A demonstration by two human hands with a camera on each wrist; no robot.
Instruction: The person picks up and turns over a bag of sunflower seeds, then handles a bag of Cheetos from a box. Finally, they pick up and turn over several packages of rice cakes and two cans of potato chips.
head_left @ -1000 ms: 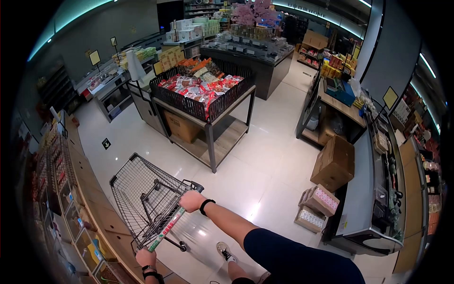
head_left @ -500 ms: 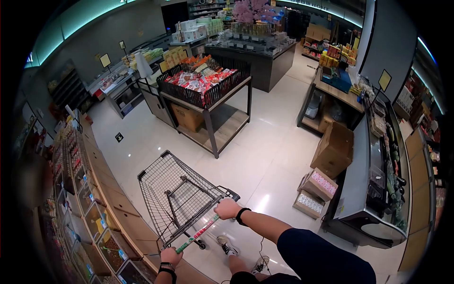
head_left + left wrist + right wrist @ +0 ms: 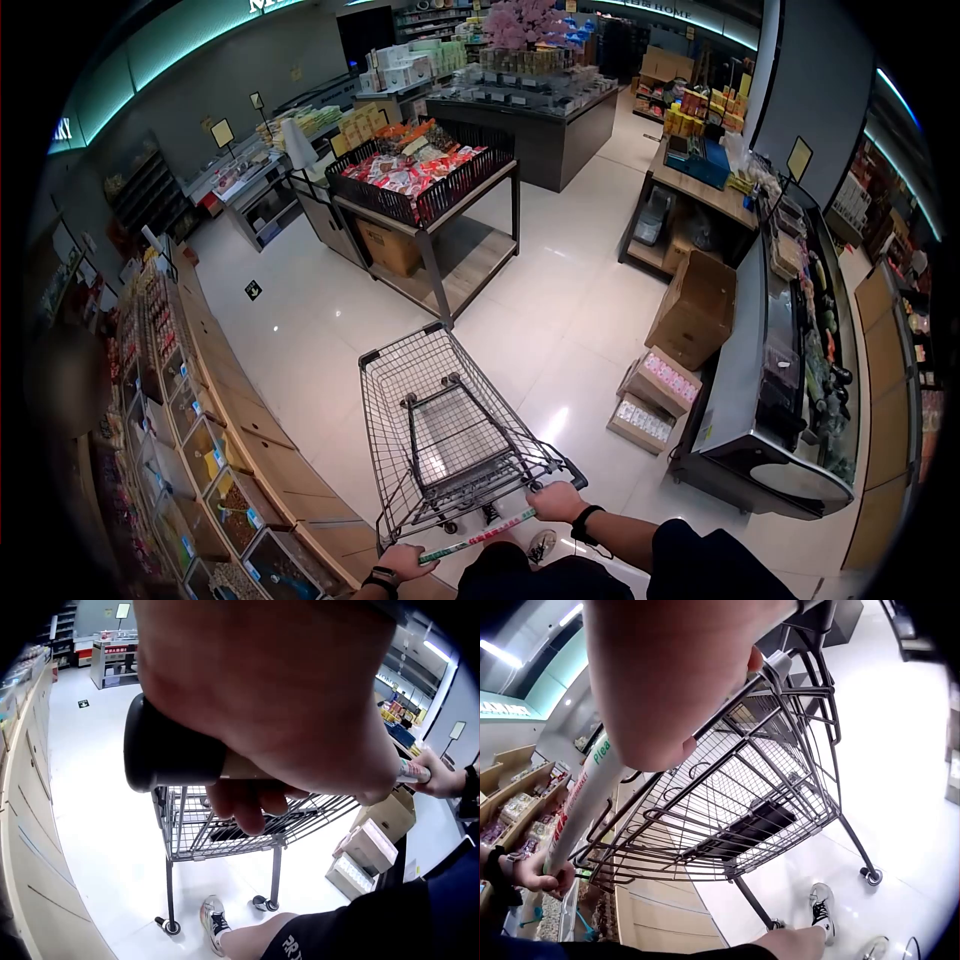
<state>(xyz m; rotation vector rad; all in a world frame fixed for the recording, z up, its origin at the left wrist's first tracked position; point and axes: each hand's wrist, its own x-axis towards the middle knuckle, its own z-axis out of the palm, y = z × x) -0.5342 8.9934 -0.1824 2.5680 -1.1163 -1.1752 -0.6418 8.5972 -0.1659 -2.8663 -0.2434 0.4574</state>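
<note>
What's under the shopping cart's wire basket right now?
Through the wire basket, the head view shows a lower frame, front wheels and tiled floor. In the right wrist view, a dark panel hides whatever is directly behind it.

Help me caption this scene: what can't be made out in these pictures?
- Right wrist view: wording after "Plea" on the handle, behind the right hand.
- Left wrist view: much of the handle, behind the left hand.
- Head view: top-left sign, cut off; framed cards, print too small.

Cart (image 3: 437,420) swung rightward, front now near snack stand (image 3: 462,262)
</note>
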